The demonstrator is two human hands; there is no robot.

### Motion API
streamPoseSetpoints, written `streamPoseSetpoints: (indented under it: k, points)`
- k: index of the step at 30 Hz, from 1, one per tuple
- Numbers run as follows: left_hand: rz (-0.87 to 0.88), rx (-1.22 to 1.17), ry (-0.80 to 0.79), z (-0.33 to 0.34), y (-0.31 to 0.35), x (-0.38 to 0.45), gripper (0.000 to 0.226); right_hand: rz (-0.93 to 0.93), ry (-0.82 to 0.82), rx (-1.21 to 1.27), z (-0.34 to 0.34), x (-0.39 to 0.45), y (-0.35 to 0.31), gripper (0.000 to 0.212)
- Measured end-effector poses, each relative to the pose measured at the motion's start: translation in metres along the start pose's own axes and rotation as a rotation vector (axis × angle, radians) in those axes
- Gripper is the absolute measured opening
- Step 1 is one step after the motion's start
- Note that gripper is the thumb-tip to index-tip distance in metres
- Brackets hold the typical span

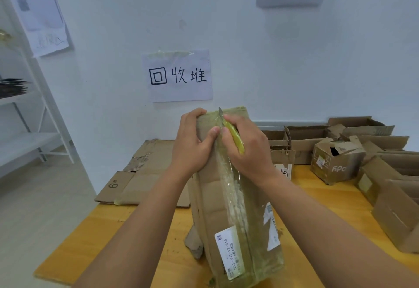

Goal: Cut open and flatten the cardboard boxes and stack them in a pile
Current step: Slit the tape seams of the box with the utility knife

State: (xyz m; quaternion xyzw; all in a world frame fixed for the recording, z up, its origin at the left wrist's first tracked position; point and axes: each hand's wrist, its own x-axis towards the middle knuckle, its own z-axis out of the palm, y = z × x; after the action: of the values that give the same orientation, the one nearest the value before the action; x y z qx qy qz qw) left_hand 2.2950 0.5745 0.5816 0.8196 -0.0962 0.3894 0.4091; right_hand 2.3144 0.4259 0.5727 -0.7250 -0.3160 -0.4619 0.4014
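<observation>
A long taped cardboard box [235, 208] with white labels stands tilted on the wooden table [127, 231] in front of me. My left hand [192, 142] grips the box's far top-left corner, thumb on the taped face. My right hand [247, 149] holds a yellow utility knife [234, 134], its blade at the tape seam near the box's top end. A pile of flattened cardboard [145, 174], one sheet marked "6#", lies at the table's far left against the wall.
Several unflattened boxes [335, 158] crowd the table's right side and back. A paper sign [179, 75] hangs on the wall above the pile. A white shelf unit [29, 129] stands on the left.
</observation>
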Motion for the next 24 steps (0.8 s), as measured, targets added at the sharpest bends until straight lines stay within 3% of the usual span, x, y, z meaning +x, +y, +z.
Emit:
streamPoseSetpoints:
  k: [24]
  points:
    - [-0.086, -0.005, -0.034, 0.002, -0.015, 0.006, 0.045, -0.054, -0.058, -0.103, 0.002, -0.036, 0.003, 0.031]
